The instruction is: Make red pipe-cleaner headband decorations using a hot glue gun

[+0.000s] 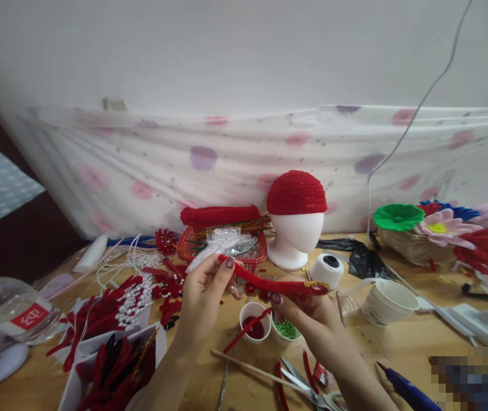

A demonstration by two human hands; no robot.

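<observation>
A red fuzzy chenille strip [261, 281] with gold trim and a loop at its right end is stretched between my two hands, above the table. My left hand [206, 292] pinches its left end between thumb and fingers. Farther right, my right hand [310, 317] is closed around the strip near its gold-trimmed end, thumb on top. Small red beaded parts hang beneath the strip, partly hidden by my fingers. Below my hands stand a white cup of dark red beads [253, 326] and a cup of green beads [285, 329]. A thin red stem [244, 333] slants down between them.
Behind are a foam head with a red cap [297, 197], a red basket [185, 251] and a thread spool [327, 271]. Scissors [301, 381] and a wooden stick [252, 368] lie in front. Left are boxes of red pieces [115, 371] and a bottle [12, 308]; right, fuzzy flowers [443, 228].
</observation>
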